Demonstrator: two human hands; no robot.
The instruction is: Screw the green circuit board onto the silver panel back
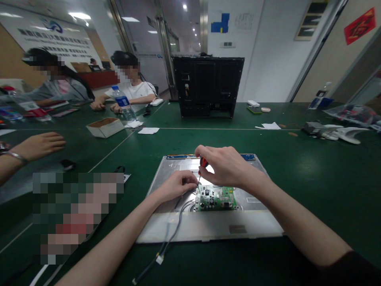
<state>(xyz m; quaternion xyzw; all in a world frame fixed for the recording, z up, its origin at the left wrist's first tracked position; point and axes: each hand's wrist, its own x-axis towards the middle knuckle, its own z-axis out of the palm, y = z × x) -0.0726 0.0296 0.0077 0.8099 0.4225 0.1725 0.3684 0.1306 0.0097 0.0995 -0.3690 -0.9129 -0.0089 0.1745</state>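
My right hand (223, 165) grips the red-and-black handle of a screwdriver (203, 162). The thin shaft points down at the upper left corner of a green circuit board (218, 198). Beside the tip, my left hand (175, 186) has its thumb and fingers pinched together; whatever is between them is too small to make out. Under both hands lies a flat silver display panel (160, 173), with the board on its middle. Grey cables (180, 218) run from the board's left side over the panel's near edge, ending in a white connector (160, 259).
A black monitor housing (210, 87) stands upright beyond the panel. To the left are an open paper box (105, 127), a water bottle (123, 103) and a co-worker's hand (38, 147). Two people sit at the far left. Loose parts (330, 131) lie at right.
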